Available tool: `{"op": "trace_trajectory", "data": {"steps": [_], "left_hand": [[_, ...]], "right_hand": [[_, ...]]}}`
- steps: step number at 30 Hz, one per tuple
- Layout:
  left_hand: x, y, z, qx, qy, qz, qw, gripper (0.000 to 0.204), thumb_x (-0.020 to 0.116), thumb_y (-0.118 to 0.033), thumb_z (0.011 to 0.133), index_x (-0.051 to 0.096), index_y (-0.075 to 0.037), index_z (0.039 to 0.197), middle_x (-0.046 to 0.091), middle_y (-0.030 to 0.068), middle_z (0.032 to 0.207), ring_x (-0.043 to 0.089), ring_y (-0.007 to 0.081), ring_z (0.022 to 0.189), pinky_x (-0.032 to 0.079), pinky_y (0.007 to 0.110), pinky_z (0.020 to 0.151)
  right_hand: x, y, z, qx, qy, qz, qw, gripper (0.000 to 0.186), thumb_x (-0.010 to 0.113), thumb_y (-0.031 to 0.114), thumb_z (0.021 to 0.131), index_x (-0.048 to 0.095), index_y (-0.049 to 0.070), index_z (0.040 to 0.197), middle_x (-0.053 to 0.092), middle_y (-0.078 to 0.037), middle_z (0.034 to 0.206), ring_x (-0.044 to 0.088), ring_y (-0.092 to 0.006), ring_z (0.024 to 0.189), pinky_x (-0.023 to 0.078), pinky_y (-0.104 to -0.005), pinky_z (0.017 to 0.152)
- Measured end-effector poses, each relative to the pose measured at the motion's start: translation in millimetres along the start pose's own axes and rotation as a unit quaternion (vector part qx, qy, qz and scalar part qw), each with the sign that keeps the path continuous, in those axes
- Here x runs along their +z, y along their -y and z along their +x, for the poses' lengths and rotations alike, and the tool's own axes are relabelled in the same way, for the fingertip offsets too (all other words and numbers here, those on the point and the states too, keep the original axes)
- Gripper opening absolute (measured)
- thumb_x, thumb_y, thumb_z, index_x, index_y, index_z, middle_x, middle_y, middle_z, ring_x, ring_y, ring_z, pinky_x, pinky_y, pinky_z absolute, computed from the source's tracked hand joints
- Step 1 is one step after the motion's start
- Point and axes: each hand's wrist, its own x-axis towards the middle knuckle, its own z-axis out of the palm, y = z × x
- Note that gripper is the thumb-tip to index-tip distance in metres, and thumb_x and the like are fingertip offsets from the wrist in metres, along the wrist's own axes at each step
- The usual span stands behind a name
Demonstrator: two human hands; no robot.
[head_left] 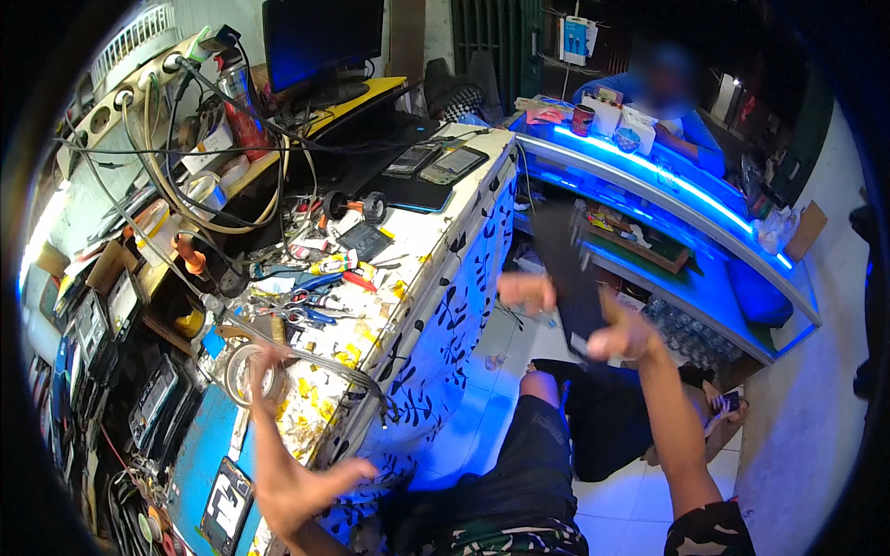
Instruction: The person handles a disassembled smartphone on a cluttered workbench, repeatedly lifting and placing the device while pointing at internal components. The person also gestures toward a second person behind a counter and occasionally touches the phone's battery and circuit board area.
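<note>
My left hand [292,477] is raised at the workbench's front, fingers apart and empty, over a roll of tape [239,371] and beside a blue mat [190,454] bearing an opened phone [222,505]. My right hand [626,338] grips a long black phone-like object [565,273] held up between bench and glass counter, thumb at its lower end and fingers at its left side; blur hides its detail. Pliers, screwdrivers and small parts [306,301] litter the white bench top.
Cables [250,222], a monitor [320,42] and piled phone parts [148,408] crowd the left. A blue-lit glass counter [769,343] stands right, a person in blue [695,139] behind it. Another person's hand [718,417] holds a phone low at the right.
</note>
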Motion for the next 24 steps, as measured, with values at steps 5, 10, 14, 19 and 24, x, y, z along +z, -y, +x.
{"op": "trace_trajectory", "data": {"steps": [5, 10, 14, 19, 24], "left_hand": [[38, 13, -46, -0.063, 0.123, -0.014, 0.990, 0.151, 0.102, -0.046, 0.041, 0.018, 0.000, 0.157, 0.024, 0.0202, 0.158, 0.030, 0.0349, 0.147, 0.028, 0.054, 0.118], [44, 24, -24, 0.012, 0.152, -0.025, 0.988, 0.146, 0.099, -0.047, 0.049, 0.014, -0.001, 0.158, 0.013, 0.0247, 0.163, 0.018, 0.0399, 0.151, 0.022, 0.054, 0.121], [63, 41, -10, -0.084, 0.244, -0.279, 0.925, 0.149, 0.099, -0.047, 0.049, 0.008, -0.006, 0.161, 0.007, 0.0158, 0.167, 0.008, 0.0342, 0.155, 0.021, 0.058, 0.121], [102, 56, 5, -0.080, 0.259, -0.344, 0.899, 0.142, 0.079, -0.079, 0.057, 0.011, -0.010, 0.161, 0.010, 0.0153, 0.166, 0.011, 0.0352, 0.154, 0.022, 0.062, 0.118], [128, 59, 11, -0.120, 0.222, -0.358, 0.899, 0.142, 0.062, -0.094, 0.059, 0.004, -0.015, 0.162, 0.007, 0.0141, 0.165, 0.010, 0.0381, 0.153, 0.021, 0.067, 0.116]], "right_hand": [[29, -53, -30, 0.076, -0.021, 0.116, 0.990, 0.073, 0.072, 0.048, 0.075, 0.047, 0.004, 0.127, 0.054, -0.022, 0.137, 0.066, -0.0309, 0.110, 0.051, -0.0441, 0.093], [34, -72, -25, 0.092, -0.051, 0.206, 0.973, 0.081, 0.067, 0.058, 0.079, 0.044, 0.002, 0.133, 0.060, -0.022, 0.120, 0.071, -0.0241, 0.082, 0.056, -0.0346, 0.074], [41, -72, -28, 0.096, -0.068, 0.194, 0.974, 0.081, 0.061, 0.062, 0.082, 0.044, 0.001, 0.132, 0.060, -0.020, 0.117, 0.069, -0.0226, 0.081, 0.054, -0.0346, 0.077], [64, -78, -18, 0.014, -0.124, 0.101, 0.987, 0.073, 0.052, 0.062, 0.089, 0.044, 0.003, 0.131, 0.056, -0.015, 0.118, 0.058, -0.0137, 0.075, 0.050, -0.0349, 0.079], [85, -100, -1, -0.029, -0.172, 0.180, 0.968, 0.054, 0.045, 0.048, 0.099, 0.045, 0.005, 0.130, 0.051, -0.017, 0.133, 0.050, -0.0101, 0.065, 0.052, -0.0349, 0.075]]}}
